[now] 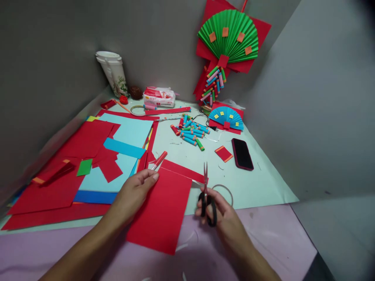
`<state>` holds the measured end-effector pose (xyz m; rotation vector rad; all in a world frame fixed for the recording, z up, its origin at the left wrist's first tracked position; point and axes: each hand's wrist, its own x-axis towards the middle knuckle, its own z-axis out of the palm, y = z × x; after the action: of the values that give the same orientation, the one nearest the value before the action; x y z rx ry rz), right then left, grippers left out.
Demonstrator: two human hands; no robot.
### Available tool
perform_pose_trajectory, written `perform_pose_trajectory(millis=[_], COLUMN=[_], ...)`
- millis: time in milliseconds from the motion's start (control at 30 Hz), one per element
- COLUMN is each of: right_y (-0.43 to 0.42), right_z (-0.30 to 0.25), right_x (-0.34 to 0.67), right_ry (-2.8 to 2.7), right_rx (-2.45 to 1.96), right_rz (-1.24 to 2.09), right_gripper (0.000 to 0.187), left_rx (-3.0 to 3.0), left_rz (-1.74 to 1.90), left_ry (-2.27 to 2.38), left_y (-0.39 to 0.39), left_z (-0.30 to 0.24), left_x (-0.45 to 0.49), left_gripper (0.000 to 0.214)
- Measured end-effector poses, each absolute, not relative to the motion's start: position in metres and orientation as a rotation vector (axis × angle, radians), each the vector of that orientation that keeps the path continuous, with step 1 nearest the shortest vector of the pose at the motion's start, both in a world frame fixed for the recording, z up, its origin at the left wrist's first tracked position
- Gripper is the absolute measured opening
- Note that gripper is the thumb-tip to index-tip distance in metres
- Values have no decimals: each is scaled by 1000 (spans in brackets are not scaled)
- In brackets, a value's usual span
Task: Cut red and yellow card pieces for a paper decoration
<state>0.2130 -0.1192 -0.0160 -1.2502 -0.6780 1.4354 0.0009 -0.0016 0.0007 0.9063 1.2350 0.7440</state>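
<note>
My left hand (137, 190) is closed on the left edge of a red paper sheet (165, 212). Just beyond its fingertips juts a slim red-ended stick like a pen (160, 159); I cannot tell whether the hand touches it. Along the sheet's far edge lies a red paper strip (184, 170), with a thin pale line between the two. My right hand (221, 212) grips black-handled scissors (206, 195), fingers through the loops. The blades point away from me, slightly apart, at the strip's right end. A thin ring (224, 191) lies beside the right hand.
Red and blue papers (84, 140) are piled on the left. Small coloured paper rolls (190, 130) lie mid-table, near a phone (242, 154) and a blue paper fan (226, 118). A white cup (113, 72) and tissue pack (159, 96) stand behind; a green fan (230, 37) hangs above.
</note>
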Motion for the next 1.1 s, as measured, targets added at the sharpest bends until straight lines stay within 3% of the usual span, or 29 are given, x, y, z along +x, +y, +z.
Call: perform_pose_trajectory(millis=[567,1100], right_y=[-128,-130], right_z=[-36,-29], right_x=[178,186], right_ry=[-548,-578], right_rx=[-1192,-1222], right_rz=[1524,1417], right_gripper=[67,61], left_rx=[699,707], left_rz=[780,762], left_ry=[1157,1146], left_y=[-39,-37], left_z=[-17,-13], left_x=[-8,-7], left_gripper=[31,37])
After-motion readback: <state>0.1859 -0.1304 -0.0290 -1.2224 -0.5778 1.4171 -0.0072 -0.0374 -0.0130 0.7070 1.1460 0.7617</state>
